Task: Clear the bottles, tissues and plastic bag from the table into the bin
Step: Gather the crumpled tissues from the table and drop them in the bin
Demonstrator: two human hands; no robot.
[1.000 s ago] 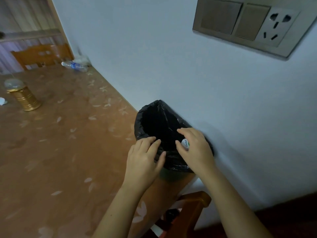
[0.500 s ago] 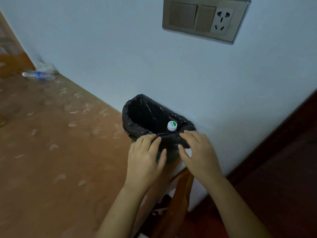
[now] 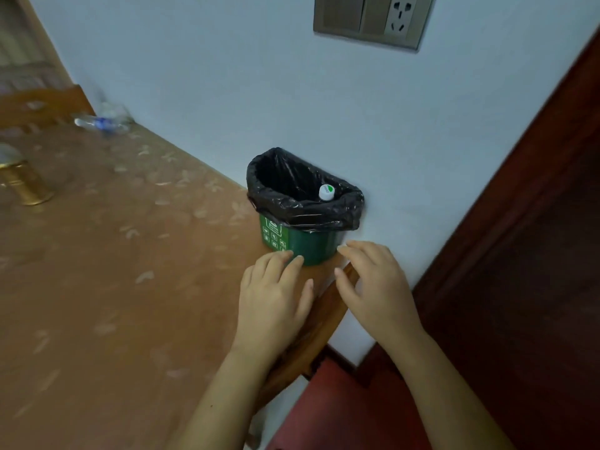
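Observation:
A small green bin [image 3: 311,246] with a black liner [image 3: 302,209] stands at the table's near right corner, against the wall. A white bottle cap with a green mark [image 3: 326,192] pokes up inside it. My left hand [image 3: 276,297] hovers just in front of the bin, fingers apart, holding nothing, its fingertips near the bin's base. To its right, past the table corner, my right hand [image 3: 376,287] is open too. Far back along the wall lie a clear bottle with a blue label [image 3: 97,122] and a crumpled clear plastic bag [image 3: 113,108].
A gold cylindrical object [image 3: 26,183] stands at the left of the brown patterned table [image 3: 97,271]. A wooden chair back [image 3: 39,105] is at the far end. A dark wooden door [image 3: 519,254] is to the right, a switch and socket plate [image 3: 373,19] above.
Both hands have let go of the liner's rim and drawn back toward me and down. The view has pulled back, showing the bin's green body.

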